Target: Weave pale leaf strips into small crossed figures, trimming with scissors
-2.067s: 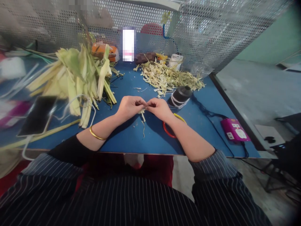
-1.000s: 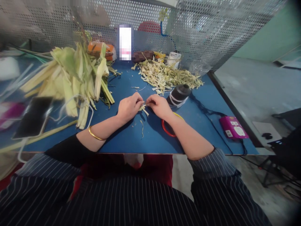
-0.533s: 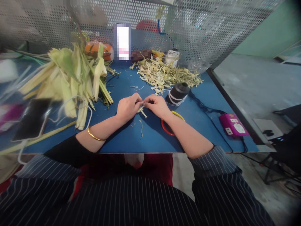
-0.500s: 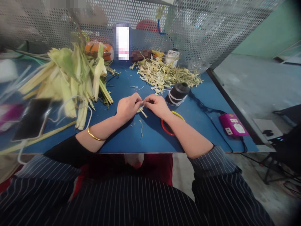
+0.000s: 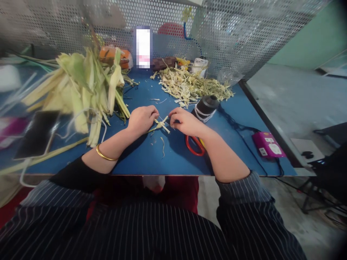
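Note:
Between my hands lies a small crossed bundle of pale husk strips [image 5: 162,125], bound near its middle. My left hand [image 5: 141,120] is to its left, fingers pinched on a fine pale thread [image 5: 160,117] that runs to the bundle. On the other side, my right hand [image 5: 185,121] has its fingertips curled together and seems to pinch the thread's other end, which is barely visible. Below my right wrist rest scissors with red and yellow handles [image 5: 195,151]. Just beyond that hand stands a black cone spool [image 5: 207,104] with white thread wrapped around it.
Large corn husks [image 5: 78,83] are heaped at left, beside a dark phone [image 5: 38,134] with a white cable. Husk scraps [image 5: 189,85] form a pile at the back. A purple power socket block [image 5: 268,145] sits at right. Perforated metal mesh [image 5: 225,39] borders the blue table [image 5: 146,162].
My hands were fingertip to fingertip over the bundle and have now drawn apart sideways. The crossed strips show between them, and more of the scissors' red handle is visible.

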Available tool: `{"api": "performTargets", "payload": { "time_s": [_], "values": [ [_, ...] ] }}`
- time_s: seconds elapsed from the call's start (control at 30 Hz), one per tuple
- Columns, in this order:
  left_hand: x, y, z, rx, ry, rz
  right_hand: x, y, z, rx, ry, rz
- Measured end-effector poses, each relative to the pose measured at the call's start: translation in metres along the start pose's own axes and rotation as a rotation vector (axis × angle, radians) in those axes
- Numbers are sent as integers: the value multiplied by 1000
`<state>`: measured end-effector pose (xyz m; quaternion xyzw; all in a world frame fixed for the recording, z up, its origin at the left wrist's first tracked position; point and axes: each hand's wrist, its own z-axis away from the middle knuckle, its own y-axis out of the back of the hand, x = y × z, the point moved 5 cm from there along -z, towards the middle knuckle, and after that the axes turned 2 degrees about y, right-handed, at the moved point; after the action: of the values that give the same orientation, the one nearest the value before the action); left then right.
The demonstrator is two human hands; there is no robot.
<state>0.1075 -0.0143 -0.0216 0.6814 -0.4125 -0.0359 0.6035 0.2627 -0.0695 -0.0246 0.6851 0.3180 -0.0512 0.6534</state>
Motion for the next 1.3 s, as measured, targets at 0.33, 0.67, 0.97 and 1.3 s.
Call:
{"api": "performTargets", "payload": {
  "time_s": [0.33, 0.67, 0.97, 1.3],
  "values": [
    [-1, -1, 1, 21, 10, -253, -11, 7, 1, 164, 3, -203],
    [-6, -4, -8, 58, 10, 168, 3, -20, -9, 138, -142, -753],
    [5, -14, -4, -182, -1, 586, -1, -15, -8, 119, -64, -542],
    [-3, -19, -8, -145, -41, 448, -10, -16, -4, 41, -2, -223]
  ]
}}
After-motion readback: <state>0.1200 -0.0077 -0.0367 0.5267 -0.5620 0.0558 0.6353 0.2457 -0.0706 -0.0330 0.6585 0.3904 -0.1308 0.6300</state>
